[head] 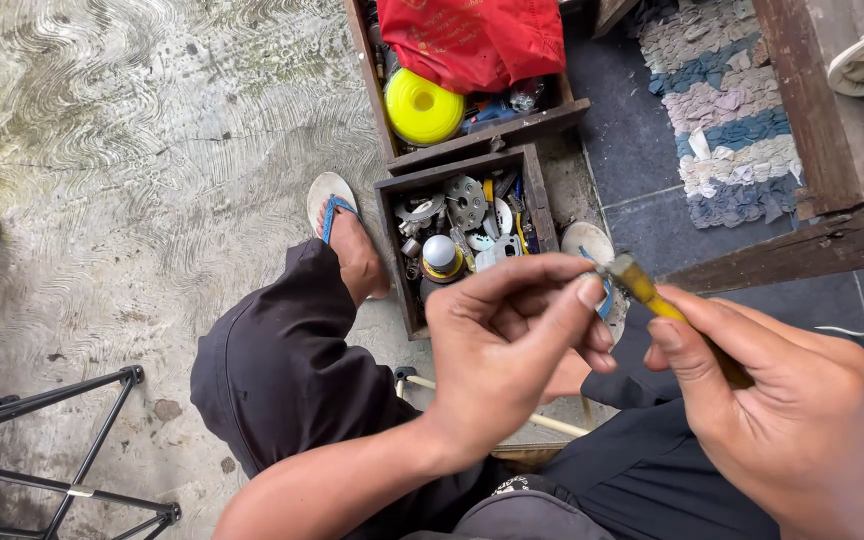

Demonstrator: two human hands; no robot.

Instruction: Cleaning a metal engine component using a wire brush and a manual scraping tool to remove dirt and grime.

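My right hand [782, 400] grips a thin tool with a yellow handle [652, 295], its metal tip pointing up and left. My left hand [507, 345] has thumb and forefinger pinched at that tip, around something too small to make out. Both hands hover over my lap, above dark trousers. Just beyond them stands a small wooden box [389, 250] filled with metal discs, a spool and other small parts.
A second wooden box [512, 130] behind it holds a yellow reel [422, 108] and a red cloth bag [472, 40]. My foot in a blue sandal [337, 215] rests on rough concrete. A black metal stand [62, 450] sits bottom left, a patchwork mat [727, 110] and wooden frame [832, 120] right.
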